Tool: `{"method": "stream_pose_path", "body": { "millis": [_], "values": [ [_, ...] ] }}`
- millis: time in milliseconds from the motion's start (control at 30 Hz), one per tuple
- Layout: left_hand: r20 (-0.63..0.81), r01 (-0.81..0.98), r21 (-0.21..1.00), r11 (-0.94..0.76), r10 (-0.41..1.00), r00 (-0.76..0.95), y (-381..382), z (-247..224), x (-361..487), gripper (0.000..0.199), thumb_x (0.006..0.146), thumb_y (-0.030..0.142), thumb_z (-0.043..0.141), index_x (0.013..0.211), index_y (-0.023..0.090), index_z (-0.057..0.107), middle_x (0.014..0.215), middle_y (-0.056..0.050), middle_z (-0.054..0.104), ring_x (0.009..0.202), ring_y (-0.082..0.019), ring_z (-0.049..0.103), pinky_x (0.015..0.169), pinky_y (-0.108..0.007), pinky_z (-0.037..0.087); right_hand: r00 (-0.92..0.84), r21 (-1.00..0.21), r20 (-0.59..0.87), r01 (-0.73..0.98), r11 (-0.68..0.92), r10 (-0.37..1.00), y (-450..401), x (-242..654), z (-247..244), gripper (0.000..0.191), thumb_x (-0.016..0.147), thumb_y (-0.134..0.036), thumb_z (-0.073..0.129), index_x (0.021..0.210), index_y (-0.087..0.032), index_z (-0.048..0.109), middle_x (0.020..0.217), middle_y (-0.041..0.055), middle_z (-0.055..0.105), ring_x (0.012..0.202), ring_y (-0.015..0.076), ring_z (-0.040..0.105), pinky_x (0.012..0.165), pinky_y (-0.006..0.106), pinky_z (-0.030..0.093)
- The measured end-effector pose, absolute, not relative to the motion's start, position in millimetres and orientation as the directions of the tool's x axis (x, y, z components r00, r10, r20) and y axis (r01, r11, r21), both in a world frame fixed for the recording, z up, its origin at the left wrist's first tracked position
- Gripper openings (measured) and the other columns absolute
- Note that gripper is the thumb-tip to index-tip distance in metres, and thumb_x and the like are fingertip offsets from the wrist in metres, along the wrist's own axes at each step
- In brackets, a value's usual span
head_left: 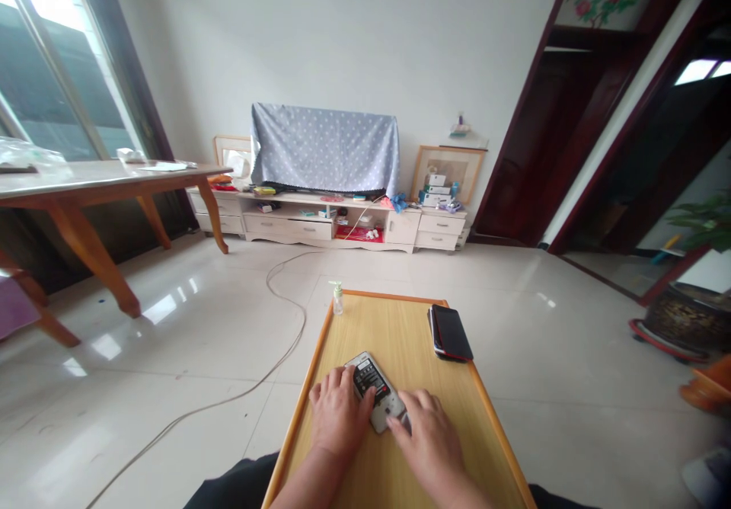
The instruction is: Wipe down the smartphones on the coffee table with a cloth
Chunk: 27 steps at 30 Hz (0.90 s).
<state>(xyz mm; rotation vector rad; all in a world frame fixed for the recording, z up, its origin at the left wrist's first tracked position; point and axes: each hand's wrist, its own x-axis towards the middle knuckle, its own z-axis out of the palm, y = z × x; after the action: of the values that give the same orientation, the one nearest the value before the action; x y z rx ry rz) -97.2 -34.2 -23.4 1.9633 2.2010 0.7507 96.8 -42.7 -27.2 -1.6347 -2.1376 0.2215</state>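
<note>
A mobile phone [381,416] with its back off lies slantwise on the small wooden table [394,326], its black labelled battery [370,378] showing. My left hand [338,416] grips the phone's left edge, fingers bent along the side and thumb over the lower part of the battery. At the lower right corner, my right hand [431,436] has its fingers curled against the edge and its thumb at the bottom end. A small greyish patch shows between that thumb and the fingers; I cannot tell what it is.
Dark phone-like devices [451,332] lie stacked at the table's right edge. A clear pump bottle [337,299] stands at the far left corner. A cable [285,353] runs over the floor on the left. Beyond are a white TV cabinet [285,225] and a larger table [103,181].
</note>
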Motion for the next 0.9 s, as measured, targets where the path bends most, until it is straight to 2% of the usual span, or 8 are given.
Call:
{"method": "stream_pose_path", "body": {
  "millis": [133, 233, 300, 433, 567, 633, 767, 900],
  "values": [
    [0.247, 0.906, 0.423, -0.008, 0.963, -0.106, -35.1, -23.3, -96.9, 0.052, 0.085, 0.053, 0.059, 0.129, 0.025, 0.055, 0.126, -0.009, 0.062, 0.116, -0.027, 0.055, 0.105, -0.046, 0.03, -0.169, -0.434, 0.251, 0.86, 0.267, 0.953, -45.6, 109.7, -33.9, 0.023, 0.089, -0.038, 0.059, 0.108, -0.028, 0.067, 0.103, 0.0089, 0.065, 0.094, 0.0262, 0.063, 0.081, 0.035, 0.048],
    [0.28, 0.897, 0.435, -0.086, 0.959, -0.044, -32.7, -31.7, -98.6, 0.042, 0.09, 0.041, 0.054, 0.129, 0.025, 0.054, 0.131, -0.008, 0.061, 0.12, -0.025, 0.056, 0.107, -0.044, 0.03, -0.151, -0.572, 0.207, 0.783, 0.245, 0.967, -36.4, 117.5, -40.8, 0.016, 0.092, -0.032, 0.052, 0.085, -0.026, 0.066, 0.09, 0.0044, 0.064, 0.077, 0.0196, 0.064, 0.071, 0.03, 0.049],
    [0.297, 0.886, 0.443, -0.138, 0.955, 0.0, -31.3, -37.1, -100.0, 0.039, 0.093, 0.03, 0.046, 0.131, 0.024, 0.053, 0.137, -0.008, 0.059, 0.125, -0.023, 0.054, 0.109, -0.043, 0.029, -0.117, -0.672, 0.223, 0.7, 0.239, 0.968, -27.8, 116.7, -42.4, 0.019, 0.092, -0.033, 0.051, 0.081, -0.025, 0.064, 0.087, 0.0036, 0.064, 0.076, 0.0187, 0.064, 0.071, 0.028, 0.049],
    [0.331, 0.882, 0.441, -0.166, 0.944, 0.012, -32.3, -38.5, -100.4, 0.04, 0.094, 0.021, 0.038, 0.131, 0.025, 0.054, 0.139, -0.007, 0.058, 0.128, -0.021, 0.053, 0.113, -0.043, 0.027, -0.036, -0.807, 0.282, 0.532, 0.257, 0.959, -15.2, 98.7, -38.6, 0.022, 0.093, -0.04, 0.053, 0.09, -0.023, 0.067, 0.092, 0.0067, 0.067, 0.083, 0.0212, 0.066, 0.075, 0.03, 0.053],
    [0.357, 0.898, 0.42, -0.132, 0.934, -0.03, -35.0, -34.6, -97.5, 0.048, 0.087, 0.045, 0.055, 0.13, 0.024, 0.054, 0.13, -0.01, 0.063, 0.121, -0.028, 0.056, 0.109, -0.047, 0.031, -0.045, -0.828, 0.311, 0.477, 0.293, 0.95, -15.4, 76.3, -36.8, 0.02, 0.091, -0.035, 0.051, 0.095, -0.024, 0.068, 0.099, 0.009, 0.068, 0.091, 0.0239, 0.066, 0.081, 0.034, 0.054],
    [0.356, 0.894, 0.418, -0.16, 0.934, 0.001, -34.8, -35.7, -96.4, 0.054, 0.083, 0.048, 0.059, 0.13, 0.023, 0.053, 0.128, -0.011, 0.063, 0.12, -0.029, 0.057, 0.109, -0.047, 0.032, -0.106, -0.825, 0.302, 0.469, 0.316, 0.947, -18.3, 70.0, -38.2, 0.021, 0.091, -0.029, 0.049, 0.095, -0.025, 0.069, 0.098, 0.008, 0.069, 0.091, 0.0231, 0.066, 0.083, 0.033, 0.054],
    [0.345, 0.875, 0.424, -0.233, 0.935, 0.082, -33.3, -41.8, -97.4, 0.056, 0.082, 0.035, 0.057, 0.136, 0.023, 0.048, 0.138, -0.011, 0.059, 0.128, -0.027, 0.054, 0.115, -0.047, 0.027, -0.145, -0.811, 0.282, 0.492, 0.316, 0.949, -19.6, 70.2, -42.9, 0.025, 0.092, -0.028, 0.047, 0.1, -0.025, 0.07, 0.098, 0.0068, 0.069, 0.091, 0.0217, 0.067, 0.083, 0.031, 0.054],
    [0.336, 0.88, 0.416, -0.229, 0.938, 0.086, -33.0, -42.5, -98.5, 0.063, 0.076, 0.027, 0.057, 0.139, 0.023, 0.045, 0.143, -0.011, 0.055, 0.134, -0.027, 0.048, 0.119, -0.049, 0.021, -0.082, -0.72, 0.296, 0.635, 0.279, 0.952, -13.8, 77.3, -48.2, 0.036, 0.09, -0.029, 0.05, 0.124, -0.025, 0.063, 0.114, 0.0091, 0.065, 0.1, 0.0229, 0.064, 0.087, 0.033, 0.053]
  ]
}}
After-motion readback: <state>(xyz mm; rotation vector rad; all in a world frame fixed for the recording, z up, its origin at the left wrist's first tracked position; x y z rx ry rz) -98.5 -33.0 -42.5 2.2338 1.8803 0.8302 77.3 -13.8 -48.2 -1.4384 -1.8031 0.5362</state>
